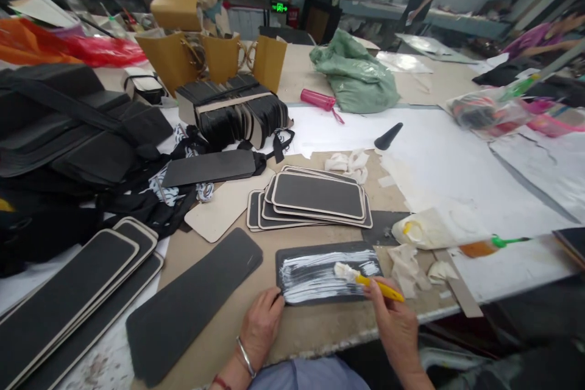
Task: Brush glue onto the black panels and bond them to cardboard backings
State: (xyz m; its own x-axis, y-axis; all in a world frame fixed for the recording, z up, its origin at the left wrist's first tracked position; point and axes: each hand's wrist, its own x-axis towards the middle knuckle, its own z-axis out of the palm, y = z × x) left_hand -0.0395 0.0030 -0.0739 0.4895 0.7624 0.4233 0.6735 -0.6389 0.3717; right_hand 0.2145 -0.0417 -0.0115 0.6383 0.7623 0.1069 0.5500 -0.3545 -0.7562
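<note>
A small black rectangular panel (292, 259) lies at the table's near edge, smeared with white glue streaks. My right hand (393, 320) is closed round a yellow-handled brush (379, 286) whose glue-laden tip rests on the panel's right half. My left hand (262, 323) presses on the panel's lower left corner with fingers curled, holding it down. A silver bangle sits on that wrist.
A stack of bordered black panels (315, 198) lies just beyond. A long black strip (192, 301) and several long bordered strips (68, 292) lie left. A glue pot with a green brush (484, 247), rags (406, 265), tan paper bags (219, 58), a green bag (356, 76) and black bags (68, 128) surround them.
</note>
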